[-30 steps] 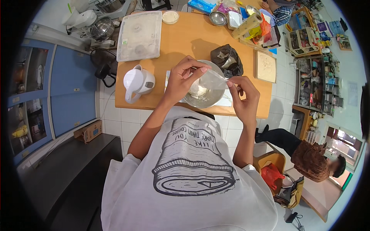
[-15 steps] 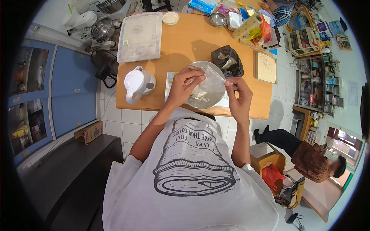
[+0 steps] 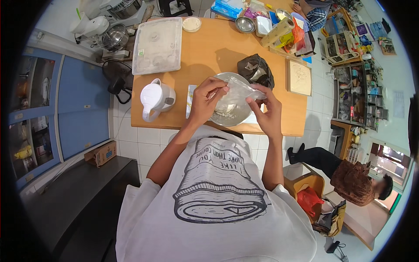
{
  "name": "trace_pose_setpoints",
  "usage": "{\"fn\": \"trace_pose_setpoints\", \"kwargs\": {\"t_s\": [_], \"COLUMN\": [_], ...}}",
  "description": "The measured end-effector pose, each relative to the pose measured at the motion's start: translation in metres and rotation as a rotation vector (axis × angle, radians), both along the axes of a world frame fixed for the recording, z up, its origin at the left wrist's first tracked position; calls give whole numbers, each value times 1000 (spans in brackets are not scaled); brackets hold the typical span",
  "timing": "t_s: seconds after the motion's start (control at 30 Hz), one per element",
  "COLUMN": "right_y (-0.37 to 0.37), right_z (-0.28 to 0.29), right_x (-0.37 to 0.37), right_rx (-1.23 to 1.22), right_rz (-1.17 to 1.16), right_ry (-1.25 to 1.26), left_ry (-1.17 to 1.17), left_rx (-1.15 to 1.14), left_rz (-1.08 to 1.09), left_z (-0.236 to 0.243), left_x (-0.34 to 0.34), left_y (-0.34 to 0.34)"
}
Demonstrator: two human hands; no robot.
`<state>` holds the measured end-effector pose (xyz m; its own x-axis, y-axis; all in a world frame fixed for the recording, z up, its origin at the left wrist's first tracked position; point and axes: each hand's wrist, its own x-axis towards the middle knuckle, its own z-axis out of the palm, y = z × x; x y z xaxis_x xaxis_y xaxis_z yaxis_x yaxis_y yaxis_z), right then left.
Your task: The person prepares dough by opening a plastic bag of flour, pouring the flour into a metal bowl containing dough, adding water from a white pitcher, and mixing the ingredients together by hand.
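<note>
A clear plastic bag (image 3: pixel 241 87) is stretched between my two hands above a metal mixing bowl (image 3: pixel 227 121). My left hand (image 3: pixel 208 97) pinches one side of it between thumb and fingers. On the other side, my right hand (image 3: pixel 266 110) grips the bag with thumb and fingers bent round it. White powder (image 3: pixel 228 111) lies in the bowl below. Just beyond the bowl sits a crumpled black plastic bag (image 3: pixel 256 71). Left of the bowl stands a white pitcher (image 3: pixel 157 99).
A lidded translucent box (image 3: pixel 157 47) and a small round tub (image 3: pixel 191 24) rest at the table's far left. A tray of pale powder (image 3: pixel 299 77) is at the right edge. Farther back are a small metal bowl (image 3: pixel 245 25) and packages. Another person (image 3: pixel 355 183) is on the right.
My right hand has turned and shifted slightly left and down, its fingers now reaching farther over the clear bag. The left hand stays nearly in place, still pinching.
</note>
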<state>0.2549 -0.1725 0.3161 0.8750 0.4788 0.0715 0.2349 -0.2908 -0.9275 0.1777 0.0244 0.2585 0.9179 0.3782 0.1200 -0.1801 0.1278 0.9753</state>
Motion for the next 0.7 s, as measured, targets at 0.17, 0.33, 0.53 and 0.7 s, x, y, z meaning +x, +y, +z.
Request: {"fn": "trace_pose_setpoints", "kwargs": {"t_s": [0.17, 0.33, 0.53, 0.7], "right_y": [1, 9, 6, 6], "right_z": [-14, -17, -21, -25], "right_x": [-5, -9, -6, -7], "right_rx": [50, 144, 122, 225], "right_rz": [-18, -109, -61, -125], "right_ry": [-81, -152, -102, 71], "left_ry": [30, 27, 45, 70], "left_rx": [68, 40, 85, 162], "left_rz": [-13, -25, -6, -106], "left_z": [-12, -16, -18, -22], "left_x": [1, 0, -2, -5], "left_y": [4, 1, 0, 6]}}
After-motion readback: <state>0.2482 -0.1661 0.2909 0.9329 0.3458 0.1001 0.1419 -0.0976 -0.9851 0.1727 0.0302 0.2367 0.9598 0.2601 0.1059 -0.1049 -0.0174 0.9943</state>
